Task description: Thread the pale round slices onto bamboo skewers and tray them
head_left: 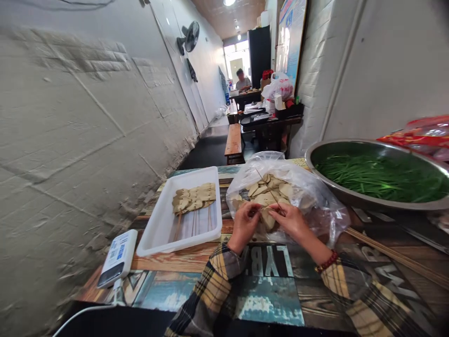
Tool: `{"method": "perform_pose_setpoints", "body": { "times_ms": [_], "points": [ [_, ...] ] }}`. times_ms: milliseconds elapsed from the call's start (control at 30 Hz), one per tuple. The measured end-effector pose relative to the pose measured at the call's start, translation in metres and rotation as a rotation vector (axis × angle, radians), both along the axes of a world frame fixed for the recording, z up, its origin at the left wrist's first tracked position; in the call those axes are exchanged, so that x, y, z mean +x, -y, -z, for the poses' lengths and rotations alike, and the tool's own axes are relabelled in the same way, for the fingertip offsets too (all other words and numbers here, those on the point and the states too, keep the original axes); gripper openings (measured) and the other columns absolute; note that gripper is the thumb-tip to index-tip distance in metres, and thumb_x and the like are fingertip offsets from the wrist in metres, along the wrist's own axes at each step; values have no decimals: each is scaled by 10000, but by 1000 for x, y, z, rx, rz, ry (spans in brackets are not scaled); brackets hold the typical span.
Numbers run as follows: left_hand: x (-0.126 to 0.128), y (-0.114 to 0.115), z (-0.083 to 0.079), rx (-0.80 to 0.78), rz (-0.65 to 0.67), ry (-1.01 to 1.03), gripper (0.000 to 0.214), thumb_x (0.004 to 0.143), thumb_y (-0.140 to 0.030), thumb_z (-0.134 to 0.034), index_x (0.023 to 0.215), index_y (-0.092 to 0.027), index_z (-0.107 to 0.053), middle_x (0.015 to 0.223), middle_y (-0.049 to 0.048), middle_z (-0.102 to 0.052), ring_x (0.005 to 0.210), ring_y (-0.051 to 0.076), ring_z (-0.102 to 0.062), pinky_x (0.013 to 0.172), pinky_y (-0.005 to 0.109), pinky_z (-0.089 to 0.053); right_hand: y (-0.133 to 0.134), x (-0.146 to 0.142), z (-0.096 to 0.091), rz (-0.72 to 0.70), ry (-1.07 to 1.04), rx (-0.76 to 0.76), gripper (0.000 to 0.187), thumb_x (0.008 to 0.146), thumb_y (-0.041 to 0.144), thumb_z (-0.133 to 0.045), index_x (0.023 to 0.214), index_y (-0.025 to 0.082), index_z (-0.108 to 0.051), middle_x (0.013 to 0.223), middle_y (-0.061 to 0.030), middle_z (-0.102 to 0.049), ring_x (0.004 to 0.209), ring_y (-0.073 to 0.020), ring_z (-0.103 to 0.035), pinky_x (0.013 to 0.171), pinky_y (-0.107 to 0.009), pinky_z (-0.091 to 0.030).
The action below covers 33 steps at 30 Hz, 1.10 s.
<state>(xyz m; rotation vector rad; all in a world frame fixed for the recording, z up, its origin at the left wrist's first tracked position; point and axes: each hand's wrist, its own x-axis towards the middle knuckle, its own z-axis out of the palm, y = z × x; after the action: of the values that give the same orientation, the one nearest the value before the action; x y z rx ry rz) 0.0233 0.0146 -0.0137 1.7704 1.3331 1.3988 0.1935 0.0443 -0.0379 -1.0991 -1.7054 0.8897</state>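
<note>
My left hand (244, 224) and my right hand (292, 220) meet at the front of an open clear plastic bag (315, 196) full of pale flat food slices (270, 192). Both hands are closed in a pinch. Between them they hold a slice (268, 218) and a thin bamboo skewer (266, 186) that points up and away over the bag. To the left stands a white rectangular tray (159, 224) with several finished skewers of the same slices (194, 197) lying in it.
A large steel bowl (351, 199) of green stalks sits at the right, a red packet (421, 133) behind it. Loose bamboo skewers (396, 255) lie on the table at right. A white power bank (117, 257) with cable rests at the left edge. A person sits far down the aisle.
</note>
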Motion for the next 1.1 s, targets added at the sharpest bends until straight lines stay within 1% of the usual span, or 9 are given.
{"method": "perform_pose_setpoints", "body": {
  "times_ms": [133, 333, 433, 533, 667, 767, 867, 967, 1100],
  "points": [
    [-2, -5, 5, -36, 10, 19, 167, 754, -124, -594, 887, -177, -680, 841, 53, -635, 782, 166, -594, 707, 278, -471, 0, 2, -7, 38, 45, 82, 211, 818, 314, -594, 893, 180, -739, 800, -66, -717, 749, -215, -656, 669, -315, -497],
    [-4, -7, 6, -92, -51, 85, 166, 737, -149, -618, 893, -168, -672, 846, 53, -645, 764, 160, -597, 704, 277, -477, -3, 9, -16, 124, 5, 30, 236, 828, 351, -567, 879, 168, -707, 820, -66, -725, 711, -210, -649, 649, -308, -476],
    [-3, -5, -1, -68, -129, 40, 177, 741, -158, -618, 911, -168, -669, 861, 49, -630, 741, 147, -584, 700, 275, -474, -5, 13, -22, 173, -51, 5, 264, 835, 373, -546, 896, 153, -678, 816, -70, -710, 714, -209, -632, 627, -299, -454],
    [-2, -1, -13, -49, -185, -3, 168, 778, -215, -615, 929, -171, -673, 889, 51, -619, 737, 141, -573, 689, 270, -465, -5, 15, -29, 80, -139, -51, 272, 829, 388, -552, 882, 146, -665, 803, -60, -693, 706, -193, -614, 619, -283, -453],
    [3, 8, -27, -173, -34, 168, 266, 817, -350, -616, 1008, -170, -658, 939, 63, -657, 805, 159, -602, 713, 270, -474, 2, 13, -39, -133, -191, -116, 259, 809, 380, -599, 899, 147, -670, 794, -34, -682, 688, -164, -604, 613, -256, -463],
    [8, 14, -31, -341, 176, 277, 384, 768, -384, -684, 1078, -161, -648, 940, 66, -684, 798, 169, -617, 719, 277, -485, 11, 10, -46, -167, -98, -96, 224, 800, 346, -623, 900, 156, -687, 785, -25, -685, 668, -152, -598, 586, -239, -450],
    [12, 16, -32, -405, 319, 300, 420, 681, -345, -772, 1040, -146, -681, 931, 69, -703, 842, 194, -627, 753, 281, -482, 19, 8, -50, -170, 0, -44, 189, 808, 321, -621, 879, 170, -710, 731, -21, -686, 620, -151, -587, 556, -241, -438],
    [13, 16, -30, -445, 361, 314, 325, 675, -342, -777, 913, -130, -714, 808, 51, -701, 719, 164, -615, 661, 251, -471, 22, 7, -52, -142, 42, 68, 179, 821, 316, -612, 873, 188, -725, 767, -32, -700, 665, -170, -603, 596, -261, -452],
    [9, 13, -27, -518, 274, 508, 257, 678, -340, -773, 756, -111, -687, 663, 28, -663, 525, 101, -550, 521, 218, -444, 18, 14, -55, -44, -54, 111, 336, 927, 374, -463, 1092, 180, -683, 968, -70, -694, 730, -167, -601, 617, -261, -454]
  ]
}}
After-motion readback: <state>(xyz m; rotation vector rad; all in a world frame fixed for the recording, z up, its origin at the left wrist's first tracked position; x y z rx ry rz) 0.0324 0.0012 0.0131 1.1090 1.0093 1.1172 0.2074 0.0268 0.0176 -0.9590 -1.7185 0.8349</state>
